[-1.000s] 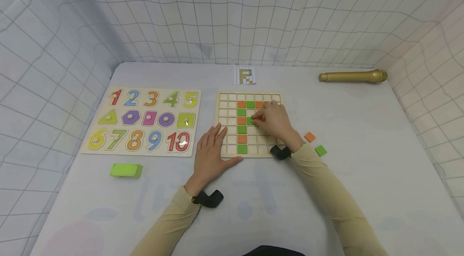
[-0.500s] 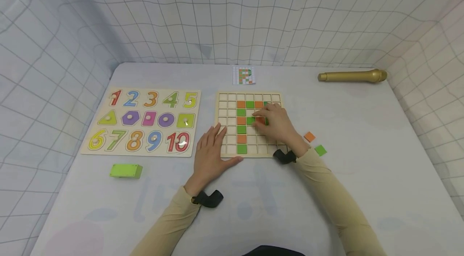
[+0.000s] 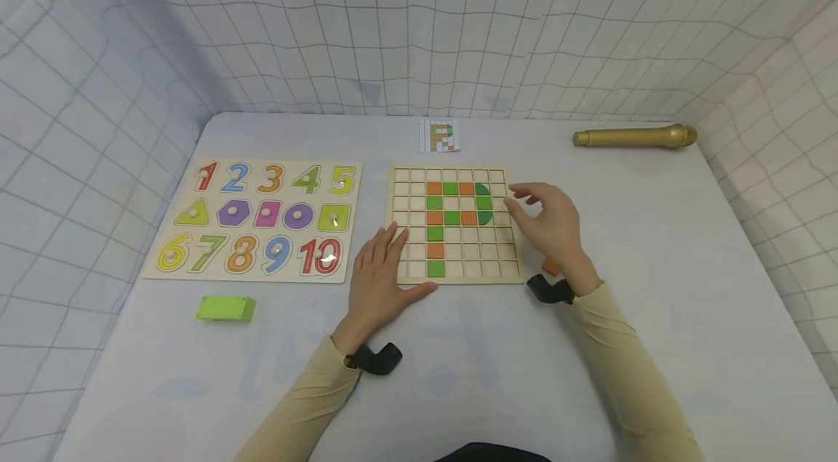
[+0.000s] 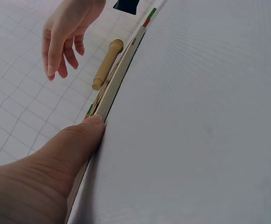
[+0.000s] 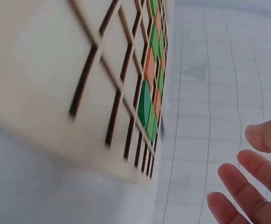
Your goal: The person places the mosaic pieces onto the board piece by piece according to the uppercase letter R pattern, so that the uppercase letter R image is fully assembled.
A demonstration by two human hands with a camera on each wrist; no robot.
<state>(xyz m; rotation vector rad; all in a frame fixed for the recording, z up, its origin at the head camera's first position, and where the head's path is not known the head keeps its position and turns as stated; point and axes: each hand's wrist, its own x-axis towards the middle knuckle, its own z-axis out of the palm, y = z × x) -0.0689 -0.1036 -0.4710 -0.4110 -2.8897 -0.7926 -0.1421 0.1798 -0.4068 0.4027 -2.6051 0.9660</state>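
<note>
A wooden grid board (image 3: pixel 484 252) lies in the middle of the table, with orange and green tiles set in its cells in the shape of a P. Dark green rounded pieces (image 3: pixel 484 217) form the corners of the loop. My left hand (image 3: pixel 380 280) rests spread on the board's lower left edge; in the left wrist view its thumb (image 4: pixel 74 144) lies along the side of the board. Just past the right edge hovers my right hand (image 3: pixel 553 222), fingers loosely bent and holding nothing. A loose orange tile (image 3: pixel 552 265) is partly covered by the right wrist.
Behind the board lies a small pattern card (image 3: pixel 440 135) showing a coloured letter. To the left is a number and shape puzzle (image 3: pixel 262 231), with a green block (image 3: pixel 225 308) in front of it. A gold microphone (image 3: pixel 635 137) lies at the back right.
My right hand has pulled away from the tiles to the right, uncovering the loop's right side and now covering the loose green tile. The left hand has stayed in place.
</note>
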